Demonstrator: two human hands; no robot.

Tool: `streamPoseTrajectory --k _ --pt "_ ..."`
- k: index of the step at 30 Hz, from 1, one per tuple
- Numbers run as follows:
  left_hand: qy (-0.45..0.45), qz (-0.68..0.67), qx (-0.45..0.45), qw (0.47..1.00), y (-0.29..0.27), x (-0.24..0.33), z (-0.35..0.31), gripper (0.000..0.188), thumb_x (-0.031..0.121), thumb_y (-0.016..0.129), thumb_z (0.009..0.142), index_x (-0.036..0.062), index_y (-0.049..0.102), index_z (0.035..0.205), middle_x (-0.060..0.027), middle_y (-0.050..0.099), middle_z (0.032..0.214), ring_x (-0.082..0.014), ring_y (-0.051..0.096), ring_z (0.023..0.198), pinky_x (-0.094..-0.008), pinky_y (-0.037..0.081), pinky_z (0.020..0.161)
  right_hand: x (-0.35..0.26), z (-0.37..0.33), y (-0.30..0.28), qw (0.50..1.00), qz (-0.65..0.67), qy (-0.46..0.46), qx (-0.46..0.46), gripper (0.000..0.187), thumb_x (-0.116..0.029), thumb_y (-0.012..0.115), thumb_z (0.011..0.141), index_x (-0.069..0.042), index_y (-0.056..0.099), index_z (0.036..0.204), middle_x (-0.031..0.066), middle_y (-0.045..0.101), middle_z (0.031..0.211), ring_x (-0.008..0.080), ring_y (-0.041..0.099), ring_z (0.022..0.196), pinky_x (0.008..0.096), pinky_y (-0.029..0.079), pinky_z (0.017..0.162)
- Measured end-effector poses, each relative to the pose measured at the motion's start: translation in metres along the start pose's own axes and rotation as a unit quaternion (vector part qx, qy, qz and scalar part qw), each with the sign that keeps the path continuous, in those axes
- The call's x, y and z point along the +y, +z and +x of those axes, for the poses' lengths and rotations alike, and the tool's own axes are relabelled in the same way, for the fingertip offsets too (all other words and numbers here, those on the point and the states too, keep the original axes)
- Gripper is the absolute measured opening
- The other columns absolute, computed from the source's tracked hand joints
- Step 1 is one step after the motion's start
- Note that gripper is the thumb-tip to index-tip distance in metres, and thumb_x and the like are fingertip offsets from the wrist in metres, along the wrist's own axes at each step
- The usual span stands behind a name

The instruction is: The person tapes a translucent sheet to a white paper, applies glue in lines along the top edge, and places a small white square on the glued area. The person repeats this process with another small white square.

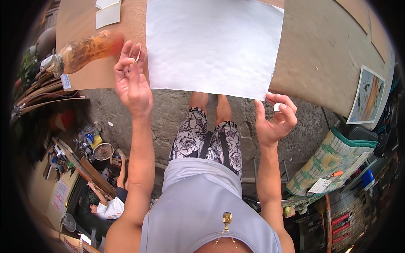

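A large white sheet (215,46) lies over the brown board (99,76) in front of me. Left of its edge, my left hand (133,82) is raised with thumb and fingers closed on a thin pale strip (138,54); what the strip is made of I cannot tell. At the sheet's near right corner is my right hand (276,120), its thumb and forefinger on either side of that corner. A small white piece (276,107) is tucked between the right hand's curled fingers. Whether the corner is firmly pinched is hard to see.
An orange-brown wooden piece (86,50) lies at the left, below some pale cards (108,16). On the right are a printed picture (366,95) and a rolled patterned mat (327,158). Another person (110,207) is at the lower left, near a round basket (103,151).
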State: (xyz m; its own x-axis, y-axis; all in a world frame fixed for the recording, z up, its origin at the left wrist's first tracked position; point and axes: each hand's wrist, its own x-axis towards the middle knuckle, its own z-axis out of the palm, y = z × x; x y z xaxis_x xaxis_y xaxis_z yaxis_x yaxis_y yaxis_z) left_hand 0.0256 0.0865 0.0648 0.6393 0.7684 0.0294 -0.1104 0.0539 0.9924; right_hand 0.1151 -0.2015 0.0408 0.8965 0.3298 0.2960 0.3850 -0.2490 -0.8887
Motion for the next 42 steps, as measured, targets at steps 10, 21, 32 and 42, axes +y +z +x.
streamPoseTrajectory --k 10,21,32,42 --pt "0.028 0.054 -0.042 0.997 0.017 -0.011 0.008 0.012 0.004 0.048 0.099 0.0081 0.056 0.107 -0.0199 0.044 0.145 -0.0307 0.042 0.136 -0.0455 0.029 0.117 0.001 -0.001 0.0 1.0 0.013 0.005 0.002 0.059 0.013 0.077 0.073 -0.006 0.039 0.114 0.0169 0.053 0.11 0.0249 0.065 0.093 0.0346 0.061 0.078" --pt "0.059 0.083 -0.059 0.993 0.031 -0.009 0.006 0.013 0.0 0.046 0.098 0.0076 0.053 0.105 -0.0203 0.044 0.145 -0.03 0.043 0.135 -0.0446 0.027 0.117 0.002 0.0 -0.003 1.0 0.0 -0.003 0.003 0.06 0.012 0.077 0.072 -0.007 0.039 0.114 0.0159 0.054 0.108 0.0249 0.064 0.093 0.0347 0.061 0.078" --pt "0.005 -0.004 -0.135 0.991 0.12 -0.021 0.035 0.012 0.001 0.047 0.098 0.0062 0.053 0.107 -0.022 0.047 0.142 -0.0307 0.049 0.13 -0.0437 0.038 0.112 -0.001 -0.003 -0.002 1.0 0.001 0.014 0.001 0.063 0.013 0.077 0.072 -0.009 0.038 0.117 0.0164 0.053 0.11 0.026 0.063 0.097 0.0368 0.057 0.082" --pt "0.136 0.135 -0.114 0.975 0.122 -0.035 0.029 0.013 0.0 0.063 0.09 0.0082 0.06 0.099 -0.0148 0.051 0.129 -0.0272 0.056 0.115 -0.0376 0.051 0.095 -0.039 0.099 0.003 0.969 0.187 0.163 -0.02 0.07 0.0 0.077 0.076 -0.008 0.031 0.128 0.0155 0.058 0.112 0.02 0.06 0.098 0.032 0.046 0.084"
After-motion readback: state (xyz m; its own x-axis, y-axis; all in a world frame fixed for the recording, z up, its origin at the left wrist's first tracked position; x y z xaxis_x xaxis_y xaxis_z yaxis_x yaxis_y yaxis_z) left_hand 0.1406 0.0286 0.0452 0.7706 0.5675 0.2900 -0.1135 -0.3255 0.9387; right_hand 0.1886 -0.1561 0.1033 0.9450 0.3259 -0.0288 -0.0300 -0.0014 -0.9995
